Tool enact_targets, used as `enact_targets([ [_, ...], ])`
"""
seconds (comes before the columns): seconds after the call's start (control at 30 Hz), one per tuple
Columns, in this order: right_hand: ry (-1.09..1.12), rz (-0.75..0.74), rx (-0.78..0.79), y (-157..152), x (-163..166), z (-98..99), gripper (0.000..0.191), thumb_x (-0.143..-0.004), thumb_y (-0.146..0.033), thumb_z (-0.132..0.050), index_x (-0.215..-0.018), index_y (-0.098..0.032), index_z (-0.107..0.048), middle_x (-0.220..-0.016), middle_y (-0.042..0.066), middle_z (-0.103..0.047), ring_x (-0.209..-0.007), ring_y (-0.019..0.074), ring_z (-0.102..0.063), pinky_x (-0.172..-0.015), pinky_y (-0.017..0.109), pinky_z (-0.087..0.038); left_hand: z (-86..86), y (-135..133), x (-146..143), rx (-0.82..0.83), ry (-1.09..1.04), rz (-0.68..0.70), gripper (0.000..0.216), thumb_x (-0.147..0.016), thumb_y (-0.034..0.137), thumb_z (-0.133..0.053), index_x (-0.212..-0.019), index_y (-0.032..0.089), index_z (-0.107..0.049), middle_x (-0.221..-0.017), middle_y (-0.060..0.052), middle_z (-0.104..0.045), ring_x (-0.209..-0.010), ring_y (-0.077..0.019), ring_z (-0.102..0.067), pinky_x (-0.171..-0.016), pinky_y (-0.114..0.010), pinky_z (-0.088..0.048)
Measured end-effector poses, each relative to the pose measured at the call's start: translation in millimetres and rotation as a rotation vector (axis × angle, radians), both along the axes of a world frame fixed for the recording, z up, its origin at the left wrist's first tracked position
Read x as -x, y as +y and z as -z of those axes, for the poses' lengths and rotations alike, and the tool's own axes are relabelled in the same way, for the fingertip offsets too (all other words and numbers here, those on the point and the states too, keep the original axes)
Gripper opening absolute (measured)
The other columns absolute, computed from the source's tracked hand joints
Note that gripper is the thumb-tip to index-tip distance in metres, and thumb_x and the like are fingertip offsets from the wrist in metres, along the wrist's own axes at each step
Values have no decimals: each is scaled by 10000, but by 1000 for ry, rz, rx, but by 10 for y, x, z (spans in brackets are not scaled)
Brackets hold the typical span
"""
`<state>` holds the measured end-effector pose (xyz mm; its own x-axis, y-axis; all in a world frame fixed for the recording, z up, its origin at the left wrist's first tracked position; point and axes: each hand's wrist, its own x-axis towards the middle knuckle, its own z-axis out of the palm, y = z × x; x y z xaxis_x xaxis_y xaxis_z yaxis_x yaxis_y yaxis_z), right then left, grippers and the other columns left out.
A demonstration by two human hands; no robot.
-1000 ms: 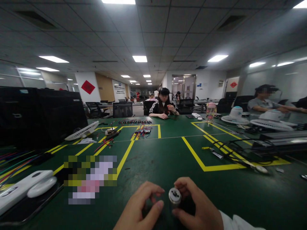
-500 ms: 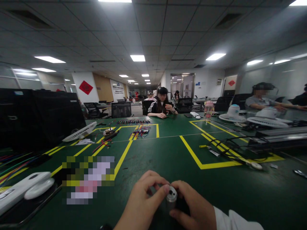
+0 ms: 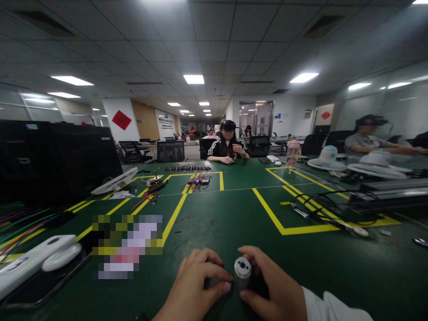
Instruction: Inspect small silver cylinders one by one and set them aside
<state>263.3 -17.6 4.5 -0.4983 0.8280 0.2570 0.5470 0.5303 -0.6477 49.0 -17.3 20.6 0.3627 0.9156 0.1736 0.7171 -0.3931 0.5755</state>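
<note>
A small silver cylinder (image 3: 242, 269) with a round white end face stands upright close to the near edge of the green table (image 3: 234, 214). My right hand (image 3: 270, 290) is wrapped round its right side, thumb and fingers closed on it. My left hand (image 3: 192, 287) sits just left of the cylinder, fingers curled, thumb and forefinger pinched together close to its base; whether they hold anything is hidden. A white sleeve covers my right wrist.
Yellow tape lines (image 3: 267, 211) mark off fields on the table. White plastic parts (image 3: 43, 258) lie at the near left, coloured wires (image 3: 199, 180) further back, black cables (image 3: 321, 205) and white fan parts (image 3: 329, 160) at the right. Other people sit at the far end and at the right.
My left thumb had reached onto the cylinder's top half a second ago; it has since drawn back to the left and down. The right hand keeps its grip.
</note>
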Motion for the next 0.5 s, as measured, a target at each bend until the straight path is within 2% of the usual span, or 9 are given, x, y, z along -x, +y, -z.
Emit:
enact_targets([
  [0.07,33,12,-6,-22,3,-3,592,-688,-190,-575,-1261,-178,-427,-1152,80,-531,-985,169,-527,-875,288,-439,-6,1,14,-2,-25,22,178,-733,320,-724,-896,389,-746,-1003,-15,-681,-972,-278,-568,-818,-396,-373],
  [0.13,61,71,-12,-31,-48,-12,499,-732,-238,-570,-1221,-197,-477,-1164,69,-535,-1003,170,-532,-890,290,-442,3,5,47,-2,-96,41,214,-750,300,-709,-954,362,-727,-993,-22,-679,-971,-263,-573,-832,-382,-386],
  [0.23,66,269,-59,31,-328,-17,471,-799,-362,-526,-1235,-195,-460,-1186,74,-529,-1051,185,-526,-942,331,-430,28,0,147,19,-254,65,181,-800,243,-646,-963,288,-709,-976,-36,-662,-955,-230,-589,-844,-346,-423],
  [0.33,-4,458,-149,183,-900,22,495,-809,-453,-493,-1218,-178,-451,-1151,85,-551,-1006,194,-559,-908,344,-464,35,-40,331,46,-339,24,146,-835,265,-577,-915,262,-699,-945,-33,-655,-900,-218,-608,-804,-326,-459],
  [0.43,-62,636,-221,313,-1645,117,546,-756,-526,-536,-1176,-185,-463,-1098,104,-583,-948,221,-597,-823,342,-511,41,-109,608,71,-368,-125,182,-842,362,-533,-867,272,-689,-900,-18,-670,-830,-226,-617,-736,-321,-476],
  [0.5,-76,789,-226,343,-2135,205,539,-752,-556,-536,-1159,-210,-469,-1070,119,-598,-897,236,-620,-754,342,-529,72,-152,837,105,-385,-241,219,-839,418,-512,-864,276,-678,-783,4,-671,-703,-210,-612,-668,-310,-477],
])
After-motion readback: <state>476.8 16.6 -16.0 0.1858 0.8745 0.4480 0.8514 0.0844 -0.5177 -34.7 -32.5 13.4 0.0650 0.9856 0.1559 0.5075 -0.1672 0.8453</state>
